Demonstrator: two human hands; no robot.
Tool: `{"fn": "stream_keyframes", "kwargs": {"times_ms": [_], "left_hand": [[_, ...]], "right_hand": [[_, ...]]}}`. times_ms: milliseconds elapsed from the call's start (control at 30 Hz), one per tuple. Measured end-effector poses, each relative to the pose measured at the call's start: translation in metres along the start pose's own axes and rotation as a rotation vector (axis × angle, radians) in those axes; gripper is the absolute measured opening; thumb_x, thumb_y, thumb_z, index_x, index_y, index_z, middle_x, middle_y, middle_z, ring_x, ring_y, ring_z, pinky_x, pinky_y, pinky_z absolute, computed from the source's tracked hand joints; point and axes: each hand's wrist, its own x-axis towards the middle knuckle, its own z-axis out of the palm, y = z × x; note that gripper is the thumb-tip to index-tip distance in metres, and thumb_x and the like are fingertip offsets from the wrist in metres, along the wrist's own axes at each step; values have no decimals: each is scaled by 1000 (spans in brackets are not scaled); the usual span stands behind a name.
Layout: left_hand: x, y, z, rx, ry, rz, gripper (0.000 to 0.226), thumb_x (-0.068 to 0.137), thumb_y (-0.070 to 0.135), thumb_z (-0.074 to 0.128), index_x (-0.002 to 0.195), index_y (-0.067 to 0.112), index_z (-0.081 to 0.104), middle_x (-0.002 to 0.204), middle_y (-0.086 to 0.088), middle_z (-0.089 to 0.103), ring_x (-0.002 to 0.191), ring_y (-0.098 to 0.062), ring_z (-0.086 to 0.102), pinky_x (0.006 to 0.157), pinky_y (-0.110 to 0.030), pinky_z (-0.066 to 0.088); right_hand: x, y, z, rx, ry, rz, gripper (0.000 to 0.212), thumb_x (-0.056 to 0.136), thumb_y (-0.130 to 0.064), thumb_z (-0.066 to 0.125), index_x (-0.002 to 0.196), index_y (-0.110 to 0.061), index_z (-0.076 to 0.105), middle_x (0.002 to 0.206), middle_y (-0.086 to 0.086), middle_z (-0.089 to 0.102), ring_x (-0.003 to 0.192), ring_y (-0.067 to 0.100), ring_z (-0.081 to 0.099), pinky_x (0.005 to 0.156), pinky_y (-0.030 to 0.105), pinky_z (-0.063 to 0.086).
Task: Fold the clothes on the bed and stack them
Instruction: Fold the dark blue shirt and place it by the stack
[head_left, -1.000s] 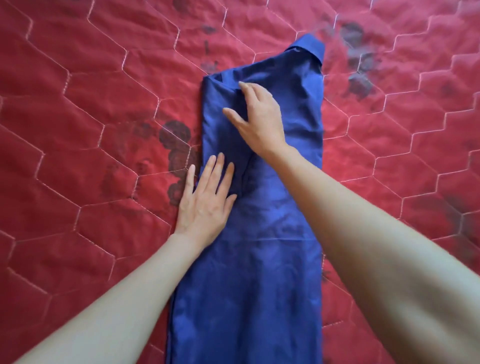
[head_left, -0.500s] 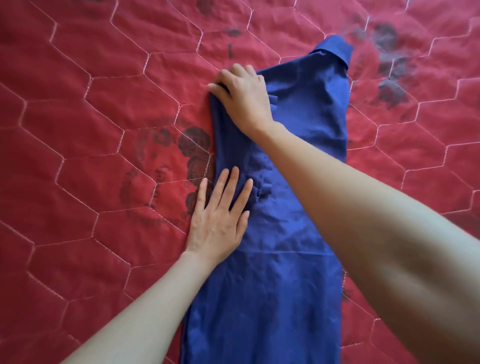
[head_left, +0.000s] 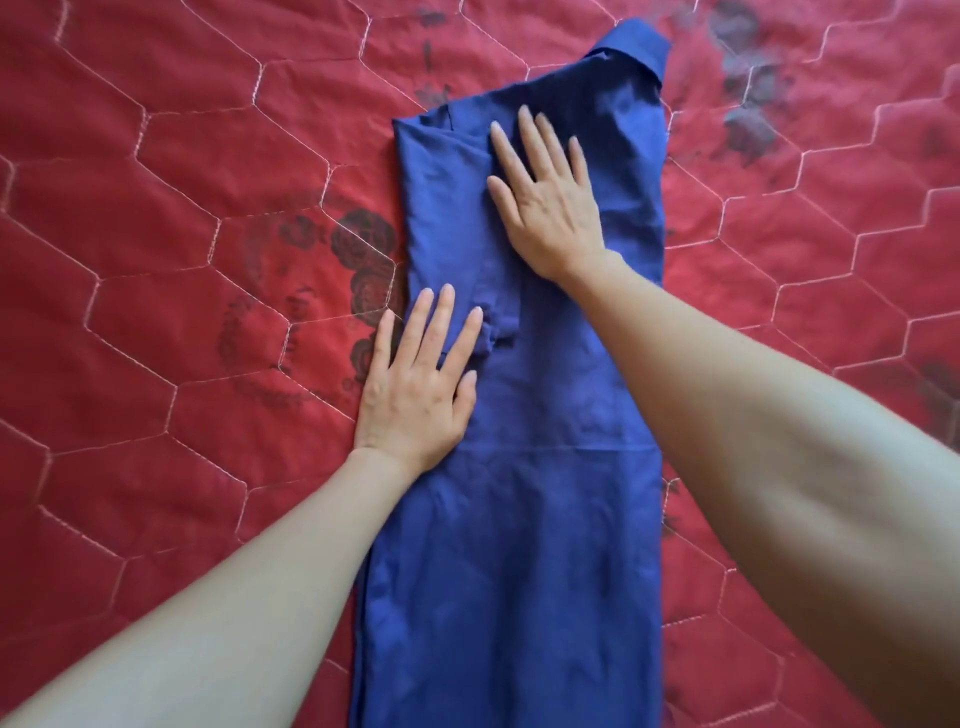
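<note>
Blue shirt (head_left: 519, 519), folded narrow, collared

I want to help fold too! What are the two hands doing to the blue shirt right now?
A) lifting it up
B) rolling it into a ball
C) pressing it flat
C: the left hand and right hand lie with straight fingers on the blue shirt, flat on the red quilt.

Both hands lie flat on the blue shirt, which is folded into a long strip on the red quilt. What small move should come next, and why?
Probably slide the right hand toward the collar and fold that end down toward the hem. The shirt is already a narrow strip, sleeve tucked in, and the left hand pins its left edge.
</note>
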Motion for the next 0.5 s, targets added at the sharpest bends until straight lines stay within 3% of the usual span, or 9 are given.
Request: {"fn": "stream_keyframes", "kwargs": {"times_ms": [167,267,367,500], "left_hand": [[-5,3,-7,86,3,48,67,93,35,38,154,17,16,160,-18,14,148,-32,15,115,-59,10],[-38,12,-5,135,25,320,64,94,35,39,153,16,23,159,-14,20,147,-31,19,115,-59,9],[-115,19,-2,122,-58,516,60,95,36,37,152,17,29,158,-13,24,146,-32,21,117,-57,15],[-219,19,-6,96,-157,420,59,96,38,36,151,18,29,158,-15,23,146,-35,21,116,-57,19]], "right_hand": [[-94,-19,16,15,31,18,55,103,-41,18,154,-21,16,161,9,12,149,23,9,120,42,5],[-177,-29,28,48,45,-54,54,102,-37,25,152,-18,24,159,12,18,148,27,15,120,46,11],[-257,-38,42,65,44,-98,52,102,-36,31,150,-16,31,157,15,23,147,30,19,119,49,16],[-356,-55,55,86,25,-162,51,102,-36,37,149,-16,36,156,16,26,146,31,23,117,52,18]]}}
